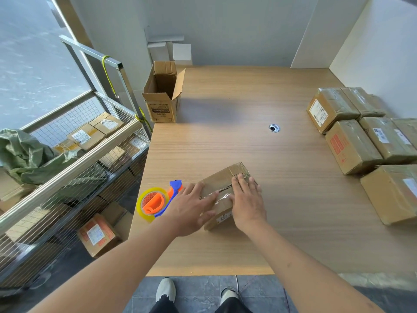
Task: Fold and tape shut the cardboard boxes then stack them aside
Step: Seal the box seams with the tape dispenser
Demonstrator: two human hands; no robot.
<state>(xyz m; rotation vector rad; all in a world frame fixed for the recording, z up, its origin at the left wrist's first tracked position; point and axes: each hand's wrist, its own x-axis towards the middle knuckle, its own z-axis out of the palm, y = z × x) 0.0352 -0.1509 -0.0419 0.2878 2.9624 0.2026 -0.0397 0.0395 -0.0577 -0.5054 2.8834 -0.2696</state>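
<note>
Head view looks down on a small cardboard box (222, 193) lying near the left front of the wooden tabletop (259, 136), with both hands flat on its top. The left hand (193, 207) lies with straight fingers over the near left part of the lid, and the right hand (247, 201) presses with spread, straight fingers along the seam; neither grips anything. A strip of clear, glossy tape shows between them, so the step in hand looks like smoothing tape over the closed flaps. A dark gap in the seam beyond the fingers suggests the far part may still need tape.

Next would likely be either another strip from the tape dispenser (158, 202), which lies just left of the box, or carrying the box to the sealed boxes (361, 141) grouped at the right edge.

Box board is matte brown, creased and a little crushed at the corners, with a white label on its near side. Orange and blue plastic forms the dispenser, around a yellowish translucent roll. An open carton (163, 96) stands at the far left, flaps up.
</note>
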